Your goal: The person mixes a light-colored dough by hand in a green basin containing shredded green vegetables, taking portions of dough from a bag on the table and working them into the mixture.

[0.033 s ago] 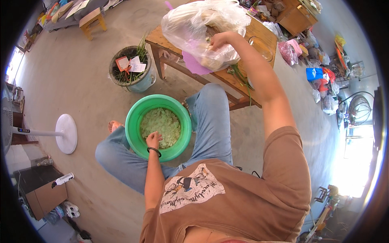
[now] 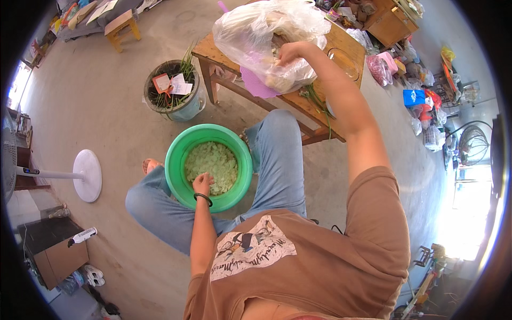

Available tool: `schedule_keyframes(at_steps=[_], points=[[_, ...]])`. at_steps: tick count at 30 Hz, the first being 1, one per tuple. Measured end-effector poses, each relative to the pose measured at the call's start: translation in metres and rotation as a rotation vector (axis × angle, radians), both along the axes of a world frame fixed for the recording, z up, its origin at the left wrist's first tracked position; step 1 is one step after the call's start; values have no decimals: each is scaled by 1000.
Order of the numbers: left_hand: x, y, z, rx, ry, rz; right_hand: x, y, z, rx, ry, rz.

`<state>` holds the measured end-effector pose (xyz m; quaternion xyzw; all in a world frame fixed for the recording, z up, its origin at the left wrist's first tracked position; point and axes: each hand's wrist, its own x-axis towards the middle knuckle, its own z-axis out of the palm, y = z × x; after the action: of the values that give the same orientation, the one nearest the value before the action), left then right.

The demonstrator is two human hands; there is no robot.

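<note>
Between my knees is a green basin [image 2: 246,176], partly filled with pale green-white chopped or shredded food [image 2: 218,160]. My left hand [image 2: 202,184] is over the near part of this food, fingers curled together; what they hold, if anything, cannot be made out. Stretched out to the far right, my right hand [image 2: 290,53] is at the opening of a clear plastic bag [image 2: 256,26] on the wooden table. Its fingers are closed, and their tips are partly hidden. Pale pieces show inside the bag. Under the bag lies a purple mesh tray [image 2: 256,82].
Green stalks [image 2: 319,101] lie on the wooden table [image 2: 304,106] beside a glass dish [image 2: 344,64]. A planter [image 2: 186,106] with papers in it stands left of the table. Farther left is a white fan base [image 2: 88,176]. Bags and household goods line the right wall.
</note>
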<state>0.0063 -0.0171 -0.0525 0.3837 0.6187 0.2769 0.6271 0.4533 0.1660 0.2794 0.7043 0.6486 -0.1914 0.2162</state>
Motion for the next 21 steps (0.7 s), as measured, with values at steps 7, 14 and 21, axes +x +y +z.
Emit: schedule_keyframes(at_steps=[7, 14, 21], points=[[9, 1, 20, 14, -17, 27, -19, -5, -7, 40, -182, -143], [-1, -2, 17, 1, -38, 19, -51, -19, -4, 307, -82, -117], [11, -3, 24, 10, -27, -3, -8, -41, 22, 839, 579, -428]])
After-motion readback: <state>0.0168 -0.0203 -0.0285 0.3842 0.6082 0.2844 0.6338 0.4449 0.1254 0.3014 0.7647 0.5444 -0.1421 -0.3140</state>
